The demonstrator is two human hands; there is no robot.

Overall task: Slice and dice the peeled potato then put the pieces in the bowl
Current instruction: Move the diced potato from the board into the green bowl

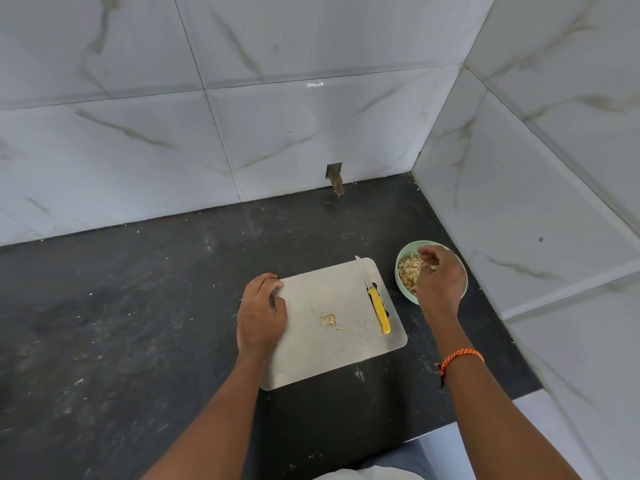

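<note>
**Over the bowl: nearly the last handful going in**

Over the bowl (403, 271), at the right side of the counter (138, 323) near the wall corner, I see my right hand (440, 278) with the fingers curled downward. Some pale bits show at the fingertips, so I judge it is dropping diced potato (408, 270) into the bowl, which already holds a good heap. Whether the fingers pinch anything firmly, I cannot tell.

My left hand (261, 311) grips the left edge of the cutting board (311, 355), thumb on top, and steadies it. The knife (375, 303) with the yellow handle lies on the right part of the board, blade pointing toward the back wall, and no hand touches it. A small cluster of potato pieces (330, 322) remains near the middle of the board.

I judge the cutting is finished and the transfer is almost complete. The next move calls for bringing the right hand to the board's middle, gathering the remaining pieces and carrying them to the bowl, while passing over the knife with care.

For room: the bowl stands just beside the board's far right corner and close to the right wall, so the right hand has little space on that side. The board's near edge is not far from the counter's front edge. To the left the counter is wide and open.
</note>
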